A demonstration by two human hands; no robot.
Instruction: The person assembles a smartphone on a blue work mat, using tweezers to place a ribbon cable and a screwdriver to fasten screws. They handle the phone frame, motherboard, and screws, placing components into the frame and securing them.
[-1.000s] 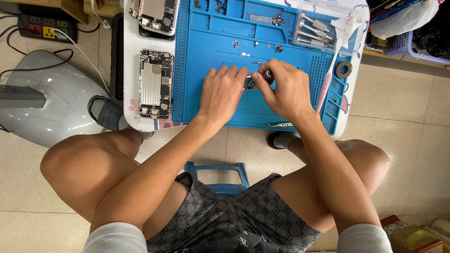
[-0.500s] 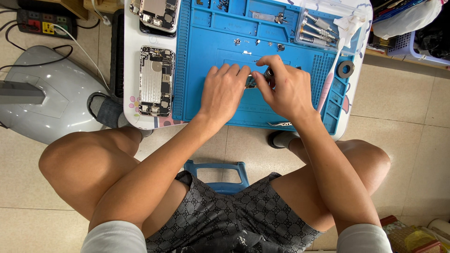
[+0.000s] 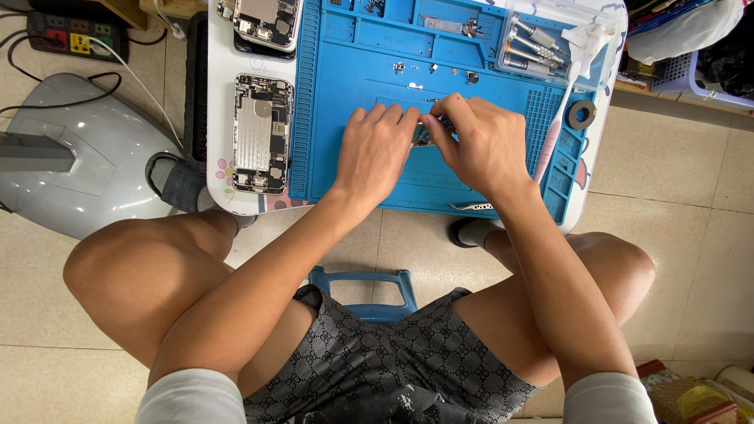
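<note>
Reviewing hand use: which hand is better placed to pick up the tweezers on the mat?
Right. The tweezers lie just below the right hand; the left hand is farther off. Both pinch the small part.

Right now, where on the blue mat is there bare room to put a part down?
Bare: the mat left of the left hand, and the front strip above the tweezers. Crowded: loose screws at the rear, the tool tray rear right, and between the hands, where the small part sits.

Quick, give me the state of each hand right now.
Left hand: fingers closed on the small dark electronic part over the blue silicone work mat.
Right hand: fingers pinched on the same part.
</note>
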